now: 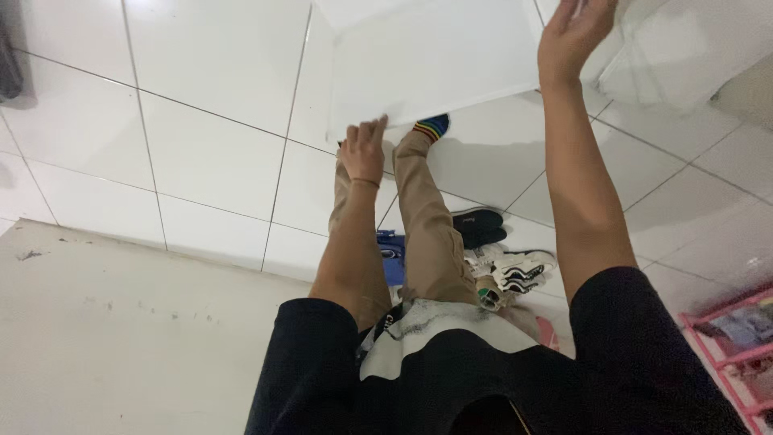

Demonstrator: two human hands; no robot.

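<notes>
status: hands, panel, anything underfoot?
Left hand gripping white panel at its lower corner. Right hand flat on its right edge, grip unclear. Shoes on tiled floor below.

black shoe point(477, 225), white sneakers point(515, 270), pink rack point(737, 346)

Board point(427, 64) between left hand point(364, 151) and right hand point(573, 32); shoes point(503, 250) below.

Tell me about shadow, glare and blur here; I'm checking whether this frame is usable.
Head view: the white panel throws a soft shadow on the floor tiles beneath it; the tiles show mild sheen, no harsh glare; the right hand is slightly motion-blurred and cut by the top edge; the left hand looks sharper.
</notes>
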